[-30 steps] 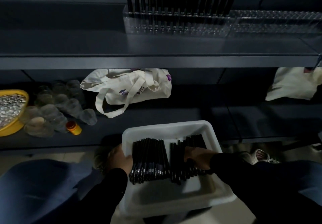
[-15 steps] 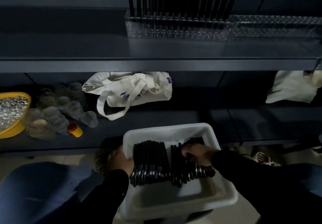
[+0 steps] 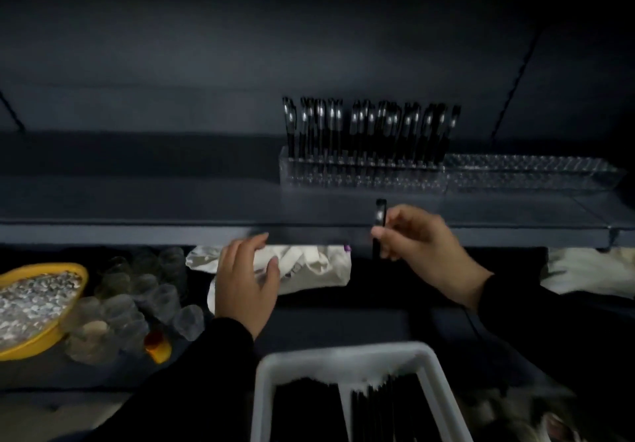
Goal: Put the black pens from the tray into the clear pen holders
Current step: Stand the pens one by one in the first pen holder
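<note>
Standing upright, one black pen (image 3: 379, 225) is pinched in the right hand (image 3: 421, 249) before the shelf (image 3: 171, 208), below the clear pen holders (image 3: 446, 175). More pens fill the white tray (image 3: 343, 359). Left hand (image 3: 245, 278) hovers spread, empty.

Pens (image 3: 371, 132) in far holder (image 3: 360, 175): black, silver glints. Holder clear. Tray (image 3: 264, 390) near: white. Bowl (image 3: 74, 278) left: yellow. Bag (image 3: 309, 266): cream, purple mark. Sleeves (image 3: 206, 373): black. Shelf (image 3: 137, 201): dark grey.
</note>
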`<state>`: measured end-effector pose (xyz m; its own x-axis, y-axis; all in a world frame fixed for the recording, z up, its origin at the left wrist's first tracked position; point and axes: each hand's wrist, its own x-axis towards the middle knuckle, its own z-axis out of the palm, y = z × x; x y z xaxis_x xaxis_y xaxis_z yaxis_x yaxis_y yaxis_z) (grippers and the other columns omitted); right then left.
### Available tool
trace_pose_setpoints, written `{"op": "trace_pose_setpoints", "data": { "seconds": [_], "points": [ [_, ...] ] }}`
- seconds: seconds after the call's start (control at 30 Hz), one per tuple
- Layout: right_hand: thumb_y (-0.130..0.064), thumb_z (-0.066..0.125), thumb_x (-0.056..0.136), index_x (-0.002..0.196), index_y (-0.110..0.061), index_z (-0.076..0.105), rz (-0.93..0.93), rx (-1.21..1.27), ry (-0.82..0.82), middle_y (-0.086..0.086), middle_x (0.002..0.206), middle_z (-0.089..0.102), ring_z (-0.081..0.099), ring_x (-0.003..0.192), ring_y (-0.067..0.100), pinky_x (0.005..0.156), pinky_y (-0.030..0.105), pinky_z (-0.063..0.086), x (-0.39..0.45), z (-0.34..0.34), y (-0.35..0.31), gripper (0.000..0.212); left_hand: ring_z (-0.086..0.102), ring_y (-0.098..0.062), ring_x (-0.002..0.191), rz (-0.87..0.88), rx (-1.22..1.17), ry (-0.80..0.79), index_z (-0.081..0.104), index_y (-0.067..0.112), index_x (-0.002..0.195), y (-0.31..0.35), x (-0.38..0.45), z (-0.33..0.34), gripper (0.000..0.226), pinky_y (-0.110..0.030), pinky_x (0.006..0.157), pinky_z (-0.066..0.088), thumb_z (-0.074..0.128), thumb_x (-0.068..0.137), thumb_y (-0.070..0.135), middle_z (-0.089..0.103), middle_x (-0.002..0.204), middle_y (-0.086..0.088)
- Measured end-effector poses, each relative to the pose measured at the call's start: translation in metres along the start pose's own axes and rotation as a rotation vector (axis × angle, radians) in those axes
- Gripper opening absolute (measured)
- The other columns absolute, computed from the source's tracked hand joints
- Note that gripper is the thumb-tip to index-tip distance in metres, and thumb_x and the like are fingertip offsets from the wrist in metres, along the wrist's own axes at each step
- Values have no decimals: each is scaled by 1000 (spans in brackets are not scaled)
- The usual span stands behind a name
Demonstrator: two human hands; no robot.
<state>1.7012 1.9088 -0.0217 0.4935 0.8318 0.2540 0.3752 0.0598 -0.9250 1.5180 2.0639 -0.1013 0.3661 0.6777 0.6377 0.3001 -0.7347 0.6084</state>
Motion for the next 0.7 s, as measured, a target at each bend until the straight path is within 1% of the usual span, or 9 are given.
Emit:
{"op": "trace_pose_setpoints", "data": {
  "seconds": [0.07,0.1,0.17,0.23,0.33,0.43,0.5,0.57,0.7],
  "points": [
    [-3,56,91,74,-9,52,-81,13,39,4,63,60,55,55,7,55,15,46,30,-5,-29,18,47,-15,105,-44,-9,18,59,6,116,5,41,2,33,-16,93,30,54,89,22,57,109,-5],
    [-4,54,93,79,-8,52,-111,18,49,8,69,62,55,56,7,55,15,46,45,-7,-39,15,47,-17,110,-84,-12,8,58,7,120,6,59,4,31,-21,96,32,57,91,19,57,114,-5],
    [-4,52,94,86,-10,53,-158,8,109,5,77,64,56,56,5,55,15,46,77,-7,-54,11,49,-21,114,-146,-22,-4,58,8,123,4,91,11,33,-34,101,38,58,91,17,58,118,-7],
    [-7,52,95,85,-16,53,-197,-22,173,3,80,64,57,60,5,58,17,48,107,-2,-62,14,52,-26,113,-186,-4,-32,58,6,125,-1,117,20,37,-39,100,40,61,90,19,60,118,-9],
    [-10,51,96,84,-19,55,-213,-47,226,7,83,62,56,64,8,66,26,50,143,13,-63,15,48,-30,121,-292,65,-206,53,7,132,-15,142,40,52,-38,105,36,63,89,33,55,128,-13],
    [-11,50,97,91,-4,56,-179,-75,213,8,83,60,54,68,12,72,32,50,170,31,-56,11,47,-29,123,-299,187,-372,47,20,137,-27,149,57,64,-39,103,38,56,85,56,53,133,-8],
    [-11,49,97,95,-1,55,-161,-77,209,4,81,60,54,66,12,71,30,49,182,41,-48,11,46,-27,124,-257,315,-414,44,28,138,-30,150,62,64,-38,101,37,50,85,63,54,132,-4],
    [-11,49,97,98,0,54,-148,-82,203,6,84,60,53,64,11,69,28,48,187,46,-41,12,44,-26,125,-219,379,-421,44,31,139,-30,149,64,59,-37,101,34,47,88,61,53,132,-4],
    [-15,47,98,94,4,52,-116,-190,131,16,86,59,54,69,14,71,36,49,186,50,-29,19,45,-24,125,-202,357,-390,51,29,133,-29,148,63,52,-36,102,35,48,90,57,54,132,-1]
  ]
}}
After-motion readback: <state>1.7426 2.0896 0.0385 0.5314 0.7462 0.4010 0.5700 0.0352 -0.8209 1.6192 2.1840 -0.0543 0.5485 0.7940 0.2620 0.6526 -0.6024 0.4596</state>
